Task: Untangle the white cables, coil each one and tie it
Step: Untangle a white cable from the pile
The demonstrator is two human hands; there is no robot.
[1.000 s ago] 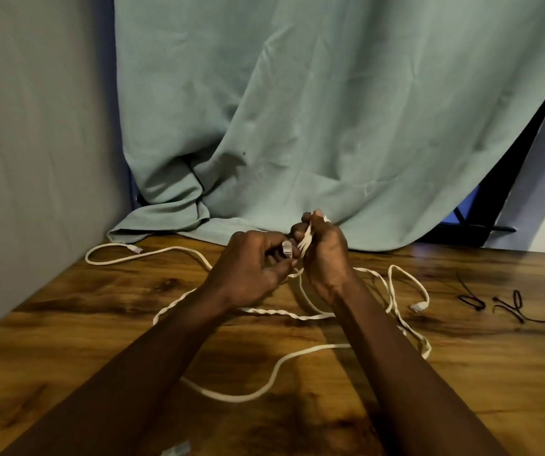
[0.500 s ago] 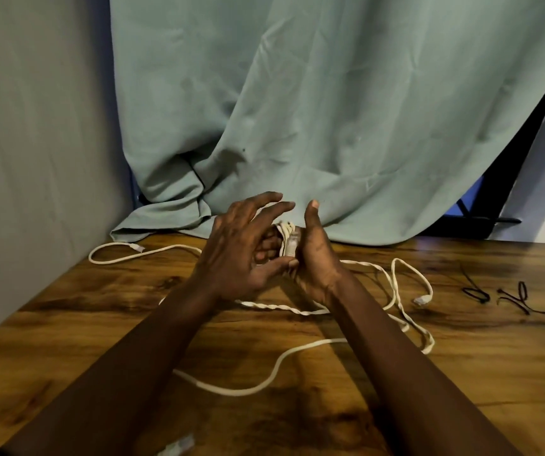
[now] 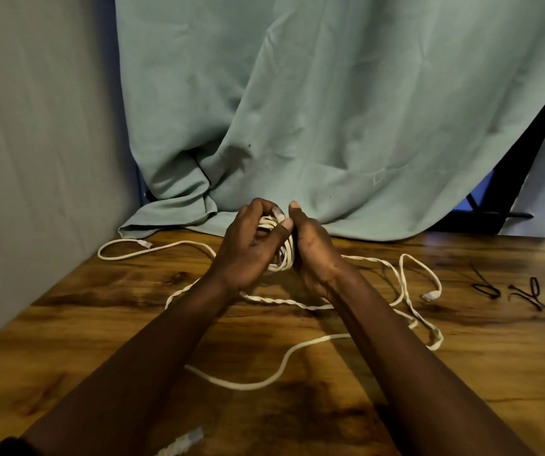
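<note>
Several turns of thin white cable (image 3: 282, 255) are now gathered between both hands above the wooden surface (image 3: 462, 373); left fingers (image 3: 277, 230), splayed earlier, pinch the coil, right fingers hidden.

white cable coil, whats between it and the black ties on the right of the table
In the head view, between the white cable coil in both hands and the black ties, twisted loose white cable loops across the wooden table, with a connector end.
</note>
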